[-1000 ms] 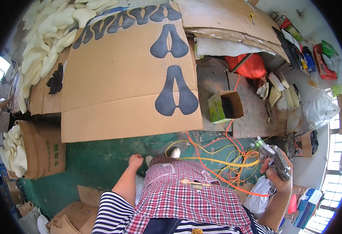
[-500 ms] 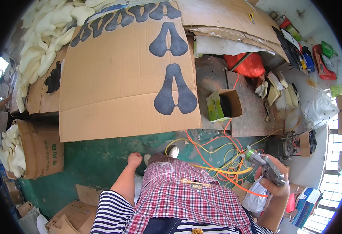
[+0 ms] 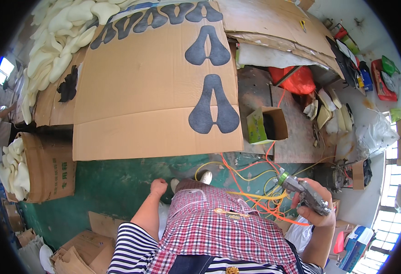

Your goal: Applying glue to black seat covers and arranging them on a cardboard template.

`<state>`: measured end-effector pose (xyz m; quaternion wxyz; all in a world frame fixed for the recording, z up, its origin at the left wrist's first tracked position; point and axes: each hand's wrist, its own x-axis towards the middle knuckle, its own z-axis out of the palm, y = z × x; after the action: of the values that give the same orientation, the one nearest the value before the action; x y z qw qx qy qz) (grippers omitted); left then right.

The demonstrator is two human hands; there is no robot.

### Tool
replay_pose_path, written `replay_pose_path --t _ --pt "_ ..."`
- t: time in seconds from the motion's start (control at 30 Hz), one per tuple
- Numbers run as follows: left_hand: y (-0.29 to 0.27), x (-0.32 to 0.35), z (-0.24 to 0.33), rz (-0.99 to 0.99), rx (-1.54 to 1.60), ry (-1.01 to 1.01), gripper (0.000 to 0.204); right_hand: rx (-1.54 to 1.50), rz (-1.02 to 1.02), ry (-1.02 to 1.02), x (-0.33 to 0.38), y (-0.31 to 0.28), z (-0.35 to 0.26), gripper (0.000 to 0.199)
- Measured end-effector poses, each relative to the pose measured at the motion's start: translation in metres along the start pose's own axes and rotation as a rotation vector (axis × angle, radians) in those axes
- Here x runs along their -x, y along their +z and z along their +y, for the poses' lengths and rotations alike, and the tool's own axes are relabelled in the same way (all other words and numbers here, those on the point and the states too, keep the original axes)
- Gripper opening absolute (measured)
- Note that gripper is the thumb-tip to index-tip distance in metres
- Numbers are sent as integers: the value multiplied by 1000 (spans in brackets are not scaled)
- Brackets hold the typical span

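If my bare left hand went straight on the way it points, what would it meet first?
Your left hand would probably meet the near edge of the flat brown cardboard sheet, though depth is unclear.

we could pass over the worktop (image 3: 154, 91) from its bare middle to its front edge; dark pieces (image 3: 202, 114) line its right and far edges, pale foam (image 3: 58, 45) crowds its far-left corner. open floor (image 3: 118, 182) lies ahead of our left hand (image 3: 159, 187); hoses (image 3: 266, 197) sprawl near our right hand (image 3: 323, 189).
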<state>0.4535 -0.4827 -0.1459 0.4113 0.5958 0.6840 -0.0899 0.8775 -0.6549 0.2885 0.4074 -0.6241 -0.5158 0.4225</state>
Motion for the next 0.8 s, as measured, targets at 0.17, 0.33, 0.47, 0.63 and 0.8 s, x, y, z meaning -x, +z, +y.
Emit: replay_pose_path --t 0.17,0.33,0.47,0.63,0.8 --pt "3 -7 -10 67 -4 36 28 95 -45 37 -1 -5 -4 59" --pt "-7 -20 -24 43 262 -95 26 -11 99 68 1 -3 -9 60" --pt "-36 -18 4 82 559 -234 22 -39 68 111 11 -3 -6 61" --pt "-97 -28 9 236 1334 -320 31 143 49 84 0 3 -11 60" --pt "-131 -21 31 440 1603 -258 46 -96 362 90 -8 16 -13 69"
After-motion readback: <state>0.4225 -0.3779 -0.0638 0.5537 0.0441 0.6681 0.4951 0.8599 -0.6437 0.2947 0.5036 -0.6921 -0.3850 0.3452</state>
